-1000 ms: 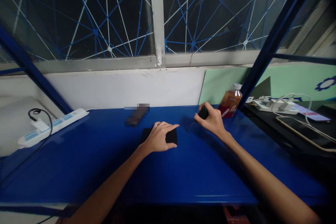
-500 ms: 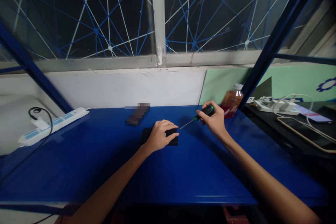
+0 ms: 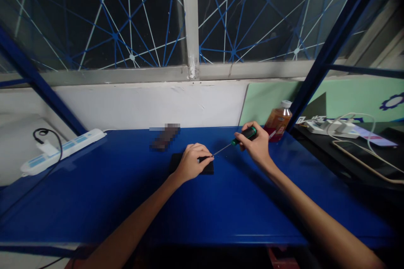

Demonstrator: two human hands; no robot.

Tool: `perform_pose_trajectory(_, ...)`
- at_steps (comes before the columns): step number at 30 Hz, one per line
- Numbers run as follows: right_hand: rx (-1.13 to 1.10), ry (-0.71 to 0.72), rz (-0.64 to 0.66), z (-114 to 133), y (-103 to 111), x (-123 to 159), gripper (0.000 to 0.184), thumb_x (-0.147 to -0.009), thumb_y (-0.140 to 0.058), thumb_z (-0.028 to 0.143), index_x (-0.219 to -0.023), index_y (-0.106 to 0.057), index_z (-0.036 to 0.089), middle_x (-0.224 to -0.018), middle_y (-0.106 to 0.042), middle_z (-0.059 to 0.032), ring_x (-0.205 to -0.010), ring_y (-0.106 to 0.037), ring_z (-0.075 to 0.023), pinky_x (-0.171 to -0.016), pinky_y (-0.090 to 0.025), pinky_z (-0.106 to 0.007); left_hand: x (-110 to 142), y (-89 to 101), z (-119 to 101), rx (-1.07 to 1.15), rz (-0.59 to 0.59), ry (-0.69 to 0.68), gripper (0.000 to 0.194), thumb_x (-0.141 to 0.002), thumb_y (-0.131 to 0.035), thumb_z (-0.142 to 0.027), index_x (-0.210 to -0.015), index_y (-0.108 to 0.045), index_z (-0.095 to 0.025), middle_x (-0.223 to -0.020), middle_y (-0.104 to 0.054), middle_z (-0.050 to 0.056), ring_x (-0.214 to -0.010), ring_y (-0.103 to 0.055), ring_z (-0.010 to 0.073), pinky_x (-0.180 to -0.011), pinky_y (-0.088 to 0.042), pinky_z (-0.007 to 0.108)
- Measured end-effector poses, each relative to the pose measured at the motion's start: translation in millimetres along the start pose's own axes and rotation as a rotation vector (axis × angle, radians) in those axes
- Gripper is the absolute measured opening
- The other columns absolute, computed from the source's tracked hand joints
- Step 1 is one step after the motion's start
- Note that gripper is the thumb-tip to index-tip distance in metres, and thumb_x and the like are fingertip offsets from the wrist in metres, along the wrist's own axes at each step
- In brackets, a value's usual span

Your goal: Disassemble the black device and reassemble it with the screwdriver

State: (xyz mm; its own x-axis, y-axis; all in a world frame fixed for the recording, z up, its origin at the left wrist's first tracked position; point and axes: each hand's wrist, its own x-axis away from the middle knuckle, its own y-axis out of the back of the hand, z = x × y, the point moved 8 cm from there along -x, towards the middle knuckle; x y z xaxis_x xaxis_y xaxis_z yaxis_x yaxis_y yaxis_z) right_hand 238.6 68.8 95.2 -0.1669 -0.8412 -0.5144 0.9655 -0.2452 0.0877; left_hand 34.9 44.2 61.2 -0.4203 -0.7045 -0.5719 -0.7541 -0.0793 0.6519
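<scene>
My right hand (image 3: 256, 142) is wrapped round the black and green handle of a screwdriver (image 3: 244, 135), whose thin shaft slants down to the left. Over a flat black object (image 3: 207, 169) on the blue table, my left hand (image 3: 194, 160) is bent with thumb and fingers pinched together. The screwdriver's tip meets those fingertips; whatever small thing may sit between them is too small to tell. Much of the black object is hidden beneath the left hand.
A blurred-out dark item (image 3: 166, 138) lies behind the left hand. A bottle of reddish-brown drink (image 3: 278, 122) stands behind the right hand. At the left is a white power strip (image 3: 65, 153) with a black cable. A phone (image 3: 368, 155) and cables lie at the right.
My left thumb and fingers have closed from a small gap into a pinch at the screwdriver's tip. The screwdriver has shifted slightly left with my right hand.
</scene>
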Motion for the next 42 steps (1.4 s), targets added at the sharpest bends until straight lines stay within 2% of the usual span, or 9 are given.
perform_pose_trajectory(8,-0.061,0.013,-0.064,4,7,-2,0.024,-0.072,-0.070,0.028,-0.078,-0.048,0.022,-0.052,-0.049,0.0063,-0.036,-0.052,-0.0113,-0.032,-0.039,-0.024,-2,9.0,4,0.076,-0.090,0.034,0.013,-0.086,-0.065,-0.028,-0.083,-0.076,-0.022,-0.085,-0.074,0.005,-0.084,-0.066,0.0218,-0.081,-0.051,0.038)
perform_pose_trajectory(18,-0.087,0.033,-0.070,6,7,0,0.024,-0.072,-0.071,0.026,-0.078,-0.048,0.022,-0.046,-0.048,0.0087,-0.033,-0.050,-0.0104,-0.033,-0.038,-0.022,-4,12.3,1,0.162,-0.133,-0.022,0.009,-0.083,-0.069,-0.023,-0.083,-0.077,-0.019,-0.082,-0.074,0.006,-0.080,-0.067,0.0207,-0.077,-0.053,0.036)
perform_pose_trajectory(42,-0.104,0.057,-0.051,5,4,2,0.023,-0.073,-0.071,0.024,-0.078,-0.048,0.021,-0.049,-0.049,0.0086,-0.034,-0.052,-0.0101,-0.033,-0.038,-0.021,-4,11.4,0,0.096,-0.115,0.013,0.007,-0.082,-0.069,-0.024,-0.081,-0.076,-0.021,-0.083,-0.074,0.005,-0.083,-0.067,0.0221,-0.080,-0.051,0.038)
